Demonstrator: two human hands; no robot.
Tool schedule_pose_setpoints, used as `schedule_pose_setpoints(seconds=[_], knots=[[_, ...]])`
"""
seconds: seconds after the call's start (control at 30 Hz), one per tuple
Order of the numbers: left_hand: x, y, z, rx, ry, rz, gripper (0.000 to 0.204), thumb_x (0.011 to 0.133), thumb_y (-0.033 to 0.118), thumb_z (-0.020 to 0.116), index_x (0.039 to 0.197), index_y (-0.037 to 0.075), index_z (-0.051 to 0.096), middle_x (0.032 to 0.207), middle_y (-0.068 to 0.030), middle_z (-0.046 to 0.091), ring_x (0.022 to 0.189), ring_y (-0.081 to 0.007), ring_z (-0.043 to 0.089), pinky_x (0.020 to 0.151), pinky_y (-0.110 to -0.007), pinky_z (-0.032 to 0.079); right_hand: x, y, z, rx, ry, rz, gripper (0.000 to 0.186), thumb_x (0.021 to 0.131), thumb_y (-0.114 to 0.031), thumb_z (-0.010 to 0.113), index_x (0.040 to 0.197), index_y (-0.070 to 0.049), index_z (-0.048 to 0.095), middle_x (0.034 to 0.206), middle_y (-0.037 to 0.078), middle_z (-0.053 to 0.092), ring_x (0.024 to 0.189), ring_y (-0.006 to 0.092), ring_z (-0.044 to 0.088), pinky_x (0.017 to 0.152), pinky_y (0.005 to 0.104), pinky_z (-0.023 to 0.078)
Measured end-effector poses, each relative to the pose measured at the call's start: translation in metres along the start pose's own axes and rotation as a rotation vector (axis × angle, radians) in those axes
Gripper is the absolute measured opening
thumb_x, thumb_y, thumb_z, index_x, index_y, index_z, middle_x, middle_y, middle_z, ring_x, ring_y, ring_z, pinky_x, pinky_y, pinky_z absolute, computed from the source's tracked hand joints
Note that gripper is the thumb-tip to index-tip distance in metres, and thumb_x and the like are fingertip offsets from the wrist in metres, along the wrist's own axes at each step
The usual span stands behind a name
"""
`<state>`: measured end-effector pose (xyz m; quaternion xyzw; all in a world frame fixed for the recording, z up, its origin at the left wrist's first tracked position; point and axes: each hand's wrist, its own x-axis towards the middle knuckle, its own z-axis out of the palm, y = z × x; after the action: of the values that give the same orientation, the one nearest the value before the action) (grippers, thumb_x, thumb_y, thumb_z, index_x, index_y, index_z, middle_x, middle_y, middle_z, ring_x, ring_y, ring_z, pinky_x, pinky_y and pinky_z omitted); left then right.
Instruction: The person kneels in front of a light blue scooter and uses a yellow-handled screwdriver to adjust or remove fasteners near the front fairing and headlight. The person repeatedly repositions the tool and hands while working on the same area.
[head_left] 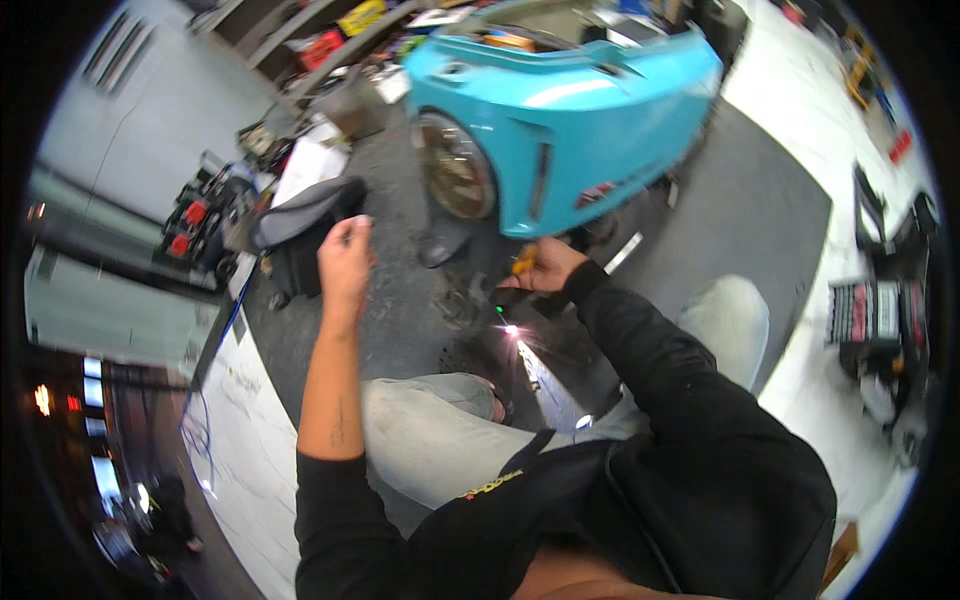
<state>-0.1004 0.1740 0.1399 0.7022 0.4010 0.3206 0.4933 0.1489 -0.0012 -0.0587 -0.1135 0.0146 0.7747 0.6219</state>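
My left hand [346, 265] is raised, with its thumb and fingers pinched together. Whatever they hold, if anything, is too small to make out. Near it is a grey-and-black padded seat [312, 212]. My right hand [556, 264] closes round a small yellow-orange object [523, 261], blurred and partly covered by the fingers, so its kind does not show. Just beyond that hand is the lower edge of a turquoise vehicle body panel [590, 130] with a round opening at its left. Below the hand shines a bright light [512, 329] at the end of a pale strip [545, 385].
My bent knees [440, 425] frame the dark floor mat [770, 215]. A red-and-black wheeled machine [190, 235] is at the left. Cluttered shelves [330, 50] stand behind. Black equipment with a striped box [875, 312] sits on the white floor at the right.
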Motion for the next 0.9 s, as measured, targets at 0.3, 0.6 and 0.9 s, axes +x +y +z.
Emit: schedule_pose_setpoints(seconds=[0.3, 0.6, 0.9], knots=[[-0.159, 0.046, 0.135, -0.059, -0.387, 0.378, 0.043, 0.108, 0.034, 0.043, 0.121, 0.0, 0.065, 0.122, -0.0138, 0.058, 0.121, -0.0216, 0.052, 0.104, -0.035, 0.04, -0.148, 0.009, 0.101, -0.869, 0.002, 0.13, 0.043, 0.105, -0.035, 0.052, 0.127, 0.001, 0.057, 0.099, 0.011, 0.068, 0.09, 0.0214, 0.069, 0.072, 0.0318, 0.057], [-0.156, -0.026, 0.201, -0.053, -0.281, 0.077, 0.043, 0.107, 0.034, 0.044, 0.129, 0.003, 0.064, 0.124, -0.0165, 0.063, 0.115, -0.0298, 0.06, 0.101, -0.038, 0.044, -0.138, 0.021, 0.051, -0.607, -0.05, -0.007, 0.029, 0.103, -0.025, 0.058, 0.119, -0.001, 0.063, 0.091, 0.004, 0.066, 0.079, 0.0145, 0.061, 0.073, 0.0304, 0.05], [-0.128, -0.069, 0.199, -0.913, -0.181, -0.398, 0.042, 0.089, 0.006, 0.057, 0.131, -0.001, 0.055, 0.139, -0.0143, 0.054, 0.139, -0.0275, 0.042, 0.116, -0.048, 0.032, -0.112, -0.007, 0.021, -1.953, 0.536, -0.408, 0.034, 0.088, -0.021, 0.07, 0.118, -0.005, 0.068, 0.103, 0.022, 0.07, 0.1, 0.0384, 0.067, 0.084, 0.044, 0.052]])
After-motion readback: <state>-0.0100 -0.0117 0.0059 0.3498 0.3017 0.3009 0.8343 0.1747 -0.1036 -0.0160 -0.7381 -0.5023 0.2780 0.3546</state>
